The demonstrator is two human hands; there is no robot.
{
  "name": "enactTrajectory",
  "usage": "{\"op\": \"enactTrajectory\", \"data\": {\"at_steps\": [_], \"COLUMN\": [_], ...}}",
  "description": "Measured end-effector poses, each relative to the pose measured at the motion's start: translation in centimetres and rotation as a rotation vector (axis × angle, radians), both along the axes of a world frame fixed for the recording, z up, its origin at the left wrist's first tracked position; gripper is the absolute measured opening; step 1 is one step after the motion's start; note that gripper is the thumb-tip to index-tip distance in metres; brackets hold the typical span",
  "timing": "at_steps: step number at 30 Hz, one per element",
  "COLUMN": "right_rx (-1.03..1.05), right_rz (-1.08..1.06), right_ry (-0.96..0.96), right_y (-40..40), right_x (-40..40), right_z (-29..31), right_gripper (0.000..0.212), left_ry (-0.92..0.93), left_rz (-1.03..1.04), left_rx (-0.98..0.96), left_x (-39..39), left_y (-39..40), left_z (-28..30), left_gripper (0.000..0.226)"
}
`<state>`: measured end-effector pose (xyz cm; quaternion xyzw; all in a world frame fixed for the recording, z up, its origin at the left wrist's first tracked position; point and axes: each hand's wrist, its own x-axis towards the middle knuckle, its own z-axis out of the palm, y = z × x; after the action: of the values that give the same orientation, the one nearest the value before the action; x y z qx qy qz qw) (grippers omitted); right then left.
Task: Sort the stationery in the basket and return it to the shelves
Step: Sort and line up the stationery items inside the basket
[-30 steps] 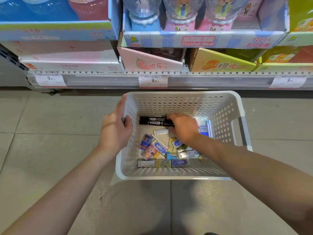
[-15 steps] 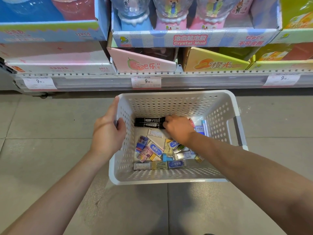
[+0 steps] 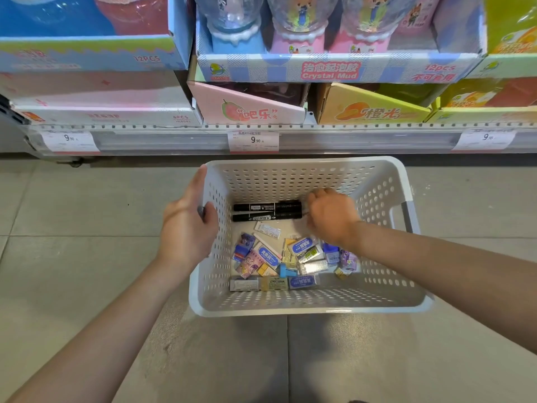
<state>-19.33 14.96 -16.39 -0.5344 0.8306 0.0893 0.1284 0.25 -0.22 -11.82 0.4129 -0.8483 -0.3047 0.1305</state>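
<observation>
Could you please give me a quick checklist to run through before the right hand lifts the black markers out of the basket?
1. Basket steadied: ok. The left hand clasps the left wall of the white basket.
2. Markers reachable: ok. The two black markers lie side by side at the far end, with nothing on top of them.
3. Right-hand grip on the markers: cannot tell. The right hand is at their right ends, but its fingertips are hidden.
4. Erasers clear of the markers: ok. The pile of small erasers lies nearer the person, apart from them.
5. Matching shelf slot in sight: not ok. The shelf ahead shows Crystal Mud boxes, no marker display.
</observation>
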Motion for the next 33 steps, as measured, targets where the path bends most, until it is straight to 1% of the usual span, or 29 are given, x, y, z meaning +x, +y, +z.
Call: {"op": "enactTrajectory", "data": {"at_steps": [1,2,4,5,9,12,15,18,21,24,28,30,33], "right_rx": [0.104,0.188,0.267,0.277,0.302,0.350,0.433,0.453,0.470,0.318,-0.023,-0.105,-0.222], "right_rz": [-0.016,-0.037,-0.093,-0.096,-0.072,-0.048,-0.015,0.040,0.049,-0.065,-0.448,-0.552,-0.710], "right_ry": [0.001,-0.040,-0.143,-0.166,-0.231,-0.298,-0.369,-0.436,-0.507,-0.506,-0.446,-0.424,-0.466], "right_y": [0.3,0.5,0.8,0.8,0.5,0.8,1.3,1.4,1.2,1.0,1.1,1.1,1.0], "right_x": [-0.2,-0.4,-0.7,-0.8,-1.0,-1.0,-1.0,-1.1,-1.1,-1.1,-1.2,-0.8,0.0], "right_z": [-0.2,-0.6,-1.3,-1.6,-1.2,-0.6,-0.7,-0.5,0.2,0.7,0.6,0.0,-1.0], "right_gripper": [0.041,0.044,0.048,0.047,0.030,0.027,0.031,0.032,0.036,0.035,0.042,0.037,0.034], "left_ry": [0.000,0.001,0.003,0.006,0.022,0.034,0.028,0.036,0.036,0.028,0.032,0.030,0.039], "left_rz": [-0.003,-0.004,-0.002,-0.003,-0.003,-0.002,-0.003,0.009,0.005,-0.001,-0.003,-0.001,0.001], "left_rx": [-0.001,0.001,0.004,0.004,0.001,0.004,-0.007,-0.011,-0.014,-0.017,-0.015,-0.012,-0.005], "left_x": [0.1,0.1,0.1,0.1,0.1,0.0,0.0,-0.1,-0.1,-0.1,-0.1,-0.1,0.0], "left_y": [0.0,0.0,0.0,0.0,0.1,0.1,0.2,0.2,0.2,0.2,0.2,0.2,0.2], "left_z": [0.0,0.0,-0.1,-0.1,0.0,0.1,0.1,0.1,0.2,0.2,0.3,0.3,0.2], "left_gripper": [0.061,0.061,0.061,0.061,0.062,0.061,0.060,0.060,0.060,0.060,0.060,0.060,0.060]}}
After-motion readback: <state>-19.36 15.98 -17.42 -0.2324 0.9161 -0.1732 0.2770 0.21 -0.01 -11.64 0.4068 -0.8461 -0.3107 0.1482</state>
